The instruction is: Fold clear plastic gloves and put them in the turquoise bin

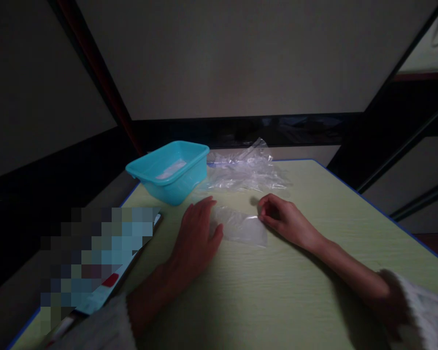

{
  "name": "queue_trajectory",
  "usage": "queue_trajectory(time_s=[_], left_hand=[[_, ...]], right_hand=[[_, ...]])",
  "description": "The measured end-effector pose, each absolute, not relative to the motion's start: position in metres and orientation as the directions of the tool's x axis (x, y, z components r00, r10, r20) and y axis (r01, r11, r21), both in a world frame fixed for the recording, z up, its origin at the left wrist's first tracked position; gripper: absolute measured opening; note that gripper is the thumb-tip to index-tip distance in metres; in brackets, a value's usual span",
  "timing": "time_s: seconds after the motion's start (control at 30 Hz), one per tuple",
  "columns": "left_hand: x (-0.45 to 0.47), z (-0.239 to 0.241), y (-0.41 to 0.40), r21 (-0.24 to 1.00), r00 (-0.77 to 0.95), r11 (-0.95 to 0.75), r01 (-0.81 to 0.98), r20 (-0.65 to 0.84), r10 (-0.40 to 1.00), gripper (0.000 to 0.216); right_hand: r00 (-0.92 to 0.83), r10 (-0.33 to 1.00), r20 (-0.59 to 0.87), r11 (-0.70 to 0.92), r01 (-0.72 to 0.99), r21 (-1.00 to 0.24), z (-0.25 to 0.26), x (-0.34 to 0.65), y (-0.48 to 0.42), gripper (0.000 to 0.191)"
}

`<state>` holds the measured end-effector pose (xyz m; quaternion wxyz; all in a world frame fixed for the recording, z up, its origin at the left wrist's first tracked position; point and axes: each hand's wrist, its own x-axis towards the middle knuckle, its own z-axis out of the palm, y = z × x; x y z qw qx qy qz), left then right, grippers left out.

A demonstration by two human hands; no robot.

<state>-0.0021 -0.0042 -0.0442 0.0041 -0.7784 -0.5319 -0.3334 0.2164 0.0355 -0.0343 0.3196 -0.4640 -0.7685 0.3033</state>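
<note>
A small clear plastic bag (241, 227) lies flat on the table in front of me. My left hand (197, 231) rests over its left end, fingers stretched out and thumb apart. At the bag's upper right corner, my right hand (277, 214) pinches the edge between thumb and fingertips. Behind both hands spreads a crumpled heap of clear plastic bags (246, 170). To its left stands a turquoise plastic basin (190, 182) with something flat and whitish (172, 169) inside; I cannot make out what that is.
The pale table (288, 301) has a blue edge. A device with a lit, pixelated screen (109, 257) lies at the left, near my left forearm. A wall panel (233, 63) rises behind the table, and dark framing (394, 116) stands at the right.
</note>
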Motion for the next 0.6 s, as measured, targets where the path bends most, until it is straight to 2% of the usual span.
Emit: queue_trajectory(time_s=[0.37, 0.6], left_hand=[[-0.010, -0.045, 0.004, 0.306, 0.200, -0.382, 0.872, 0.491, 0.848, 0.038], [-0.010, -0.050, 0.005, 0.278, 0.176, -0.317, 0.907, 0.436, 0.883, 0.039]], right_hand=[[-0.493, 0.870, 0.012, 0.327, 0.559, -0.762, -0.024, 0.226, 0.012, 0.012], [-0.622, 0.779, -0.085, 0.364, 0.558, -0.746, -0.018, 0.219, -0.009, 0.017]])
